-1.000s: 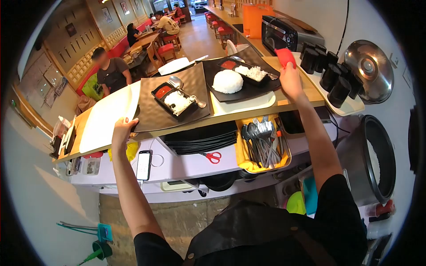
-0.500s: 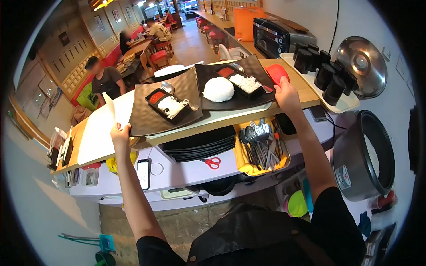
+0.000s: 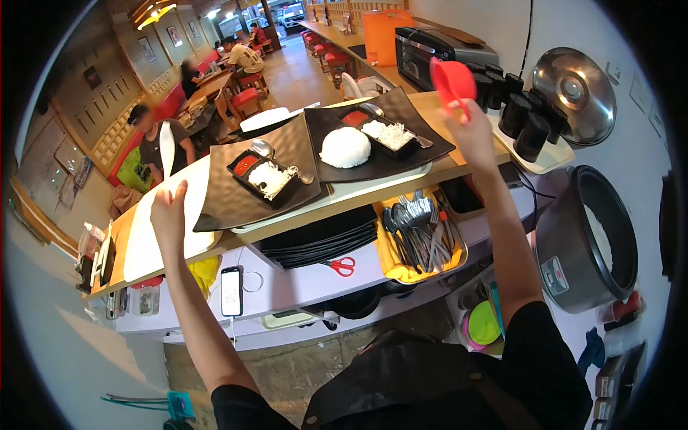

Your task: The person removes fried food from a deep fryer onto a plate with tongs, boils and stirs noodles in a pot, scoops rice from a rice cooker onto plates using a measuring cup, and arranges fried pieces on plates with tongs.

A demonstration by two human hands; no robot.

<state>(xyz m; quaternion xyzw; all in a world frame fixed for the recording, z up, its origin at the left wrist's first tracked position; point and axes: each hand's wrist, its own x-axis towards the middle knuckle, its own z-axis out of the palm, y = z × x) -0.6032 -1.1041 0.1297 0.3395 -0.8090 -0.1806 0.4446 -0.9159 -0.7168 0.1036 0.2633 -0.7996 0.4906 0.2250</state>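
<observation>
Two Busy Hands Over the Plates

The left hand [image 3: 170,209] is curled closed around the low end of a white paddle [image 3: 167,149], which stands almost straight up. This hand is just left of a dark plate [image 3: 218,206]. The right hand [image 3: 469,132] is closed too, pinching a red cup [image 3: 454,81] by its lower side. The cup is tipped and up in the air, near some black cups [image 3: 532,136]. Between the hands, a second dark plate [image 3: 403,106] sits beside the first. It holds a round white heap of rice [image 3: 345,147]. Neither hand touches the plates.
</observation>
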